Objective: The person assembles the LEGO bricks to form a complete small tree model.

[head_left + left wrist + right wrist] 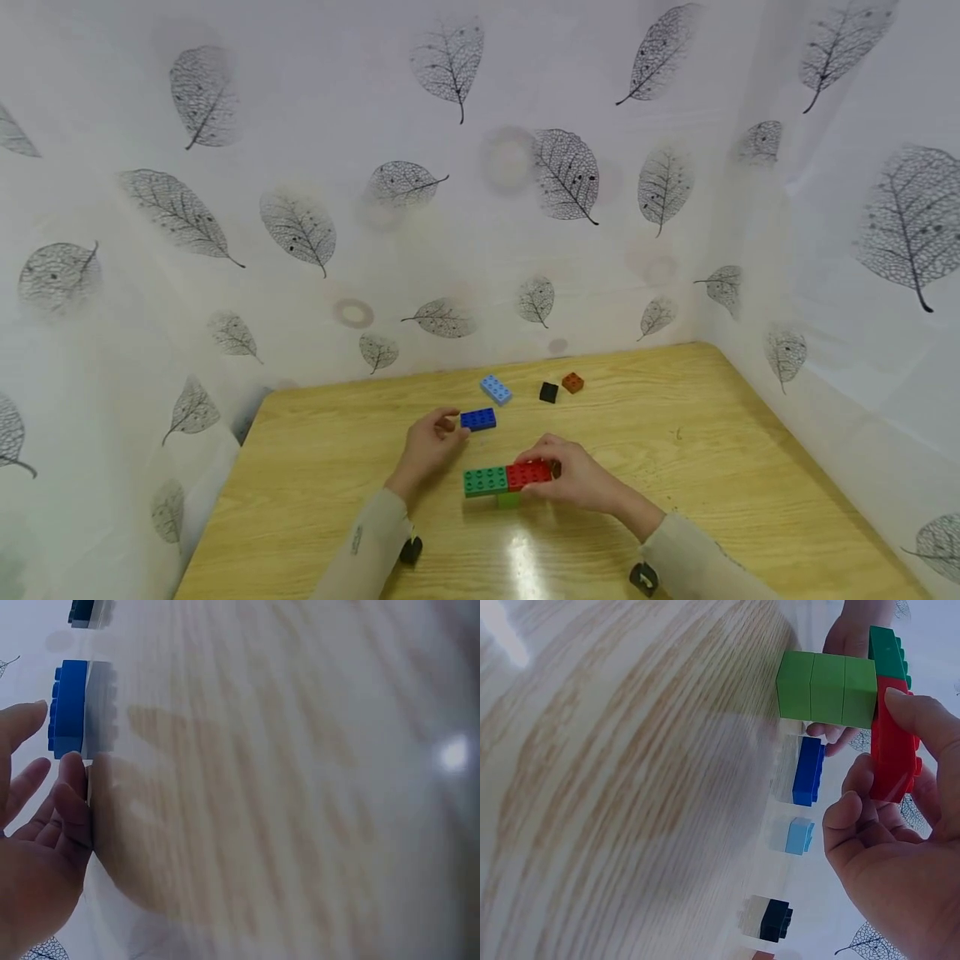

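Note:
A stack of light green bricks [826,688] stands on the table, with a green brick [485,482] and a red brick [528,475] end to end across its top. My right hand [581,477] pinches the red brick between thumb and fingers. Left of the dark blue brick [478,419], my left hand [431,450] reaches in with its fingers apart, close to the brick's near end. In the left wrist view the thumb and fingertips lie beside the blue brick [69,709]; whether they touch it I cannot tell.
Behind the dark blue brick lie a light blue brick [496,389], a small black brick [549,392] and a small orange-brown brick [573,382]. A white leaf-patterned curtain [480,250] borders the wooden table [322,467] at the back and sides.

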`<move>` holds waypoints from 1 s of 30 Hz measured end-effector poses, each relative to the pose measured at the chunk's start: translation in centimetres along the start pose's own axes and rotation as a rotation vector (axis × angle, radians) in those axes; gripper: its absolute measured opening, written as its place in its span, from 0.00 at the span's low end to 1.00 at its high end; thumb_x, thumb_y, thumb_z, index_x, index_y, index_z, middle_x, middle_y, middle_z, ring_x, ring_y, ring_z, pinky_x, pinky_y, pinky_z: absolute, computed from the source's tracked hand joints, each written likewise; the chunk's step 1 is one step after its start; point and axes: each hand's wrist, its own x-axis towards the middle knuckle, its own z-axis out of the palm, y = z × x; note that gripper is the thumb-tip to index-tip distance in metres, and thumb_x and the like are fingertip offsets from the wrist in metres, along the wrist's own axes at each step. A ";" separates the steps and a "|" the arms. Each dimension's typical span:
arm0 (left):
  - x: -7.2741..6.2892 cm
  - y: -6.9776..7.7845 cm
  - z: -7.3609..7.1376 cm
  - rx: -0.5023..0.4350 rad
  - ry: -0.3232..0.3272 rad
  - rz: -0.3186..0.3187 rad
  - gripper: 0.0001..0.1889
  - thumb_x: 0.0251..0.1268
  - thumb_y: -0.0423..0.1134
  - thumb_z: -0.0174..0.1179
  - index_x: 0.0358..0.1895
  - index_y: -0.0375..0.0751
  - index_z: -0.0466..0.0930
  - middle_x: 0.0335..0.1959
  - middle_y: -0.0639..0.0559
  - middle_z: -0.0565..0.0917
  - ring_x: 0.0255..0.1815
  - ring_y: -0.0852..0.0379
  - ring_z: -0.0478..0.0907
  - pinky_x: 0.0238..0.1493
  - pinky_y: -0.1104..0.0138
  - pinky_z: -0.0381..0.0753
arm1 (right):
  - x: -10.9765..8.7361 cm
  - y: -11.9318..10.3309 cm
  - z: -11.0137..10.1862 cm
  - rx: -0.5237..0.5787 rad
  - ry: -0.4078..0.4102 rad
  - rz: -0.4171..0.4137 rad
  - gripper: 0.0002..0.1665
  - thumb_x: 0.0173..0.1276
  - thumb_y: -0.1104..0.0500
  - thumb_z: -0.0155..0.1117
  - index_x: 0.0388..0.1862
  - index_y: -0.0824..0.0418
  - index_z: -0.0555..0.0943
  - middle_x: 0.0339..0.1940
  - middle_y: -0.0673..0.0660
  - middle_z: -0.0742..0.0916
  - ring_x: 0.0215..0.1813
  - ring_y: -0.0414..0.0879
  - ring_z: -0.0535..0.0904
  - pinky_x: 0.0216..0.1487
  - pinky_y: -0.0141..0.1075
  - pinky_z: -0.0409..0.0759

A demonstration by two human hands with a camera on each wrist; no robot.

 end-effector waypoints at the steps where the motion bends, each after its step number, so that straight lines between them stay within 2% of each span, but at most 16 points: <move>1: 0.1 0.1 0.0 0.006 -0.005 -0.004 0.24 0.71 0.45 0.70 0.66 0.41 0.81 0.46 0.45 0.84 0.41 0.55 0.80 0.43 0.61 0.82 | 0.0 0.0 0.0 0.000 0.002 -0.002 0.22 0.69 0.46 0.76 0.60 0.49 0.87 0.49 0.49 0.83 0.47 0.40 0.76 0.44 0.30 0.78; 9: 0.5 0.5 0.2 0.061 -0.034 -0.061 0.27 0.69 0.47 0.70 0.69 0.46 0.79 0.43 0.49 0.81 0.41 0.54 0.76 0.43 0.62 0.78 | -0.1 0.0 -0.1 0.012 -0.009 0.004 0.22 0.69 0.48 0.77 0.60 0.49 0.87 0.50 0.50 0.83 0.47 0.40 0.76 0.45 0.30 0.77; 13: 0.6 0.9 0.4 0.119 -0.033 -0.088 0.28 0.68 0.49 0.71 0.69 0.51 0.80 0.42 0.50 0.79 0.41 0.53 0.74 0.42 0.61 0.74 | -0.1 -0.1 -0.1 0.007 -0.010 0.011 0.23 0.68 0.47 0.77 0.60 0.49 0.87 0.49 0.49 0.83 0.47 0.40 0.76 0.45 0.30 0.77; 17: 0.6 1.1 0.4 0.167 -0.031 -0.088 0.26 0.68 0.48 0.71 0.68 0.51 0.80 0.43 0.50 0.80 0.42 0.52 0.74 0.43 0.61 0.74 | 0.0 -0.1 -0.2 -0.003 -0.012 0.013 0.24 0.68 0.46 0.76 0.61 0.51 0.87 0.49 0.48 0.83 0.46 0.40 0.76 0.45 0.30 0.76; 20: 0.6 1.1 0.3 0.191 -0.026 -0.063 0.24 0.68 0.47 0.71 0.66 0.50 0.82 0.42 0.50 0.81 0.42 0.53 0.75 0.44 0.59 0.76 | 0.0 -0.2 -0.3 0.003 -0.014 0.011 0.24 0.68 0.46 0.76 0.61 0.50 0.87 0.49 0.48 0.83 0.46 0.40 0.76 0.44 0.30 0.76; 24: 0.6 1.1 0.2 0.176 -0.022 -0.038 0.20 0.67 0.45 0.72 0.61 0.48 0.83 0.44 0.49 0.83 0.43 0.53 0.77 0.46 0.57 0.79 | 0.1 -0.2 -0.4 0.008 -0.012 0.000 0.23 0.68 0.46 0.77 0.60 0.47 0.87 0.48 0.48 0.83 0.45 0.40 0.75 0.43 0.30 0.77; 30: 0.2 0.9 0.0 0.044 -0.029 -0.036 0.18 0.65 0.43 0.74 0.56 0.48 0.84 0.47 0.48 0.84 0.43 0.54 0.79 0.46 0.60 0.81 | 0.0 0.0 -0.4 0.000 -0.013 -0.024 0.23 0.69 0.48 0.76 0.60 0.52 0.87 0.48 0.50 0.83 0.44 0.39 0.74 0.41 0.30 0.75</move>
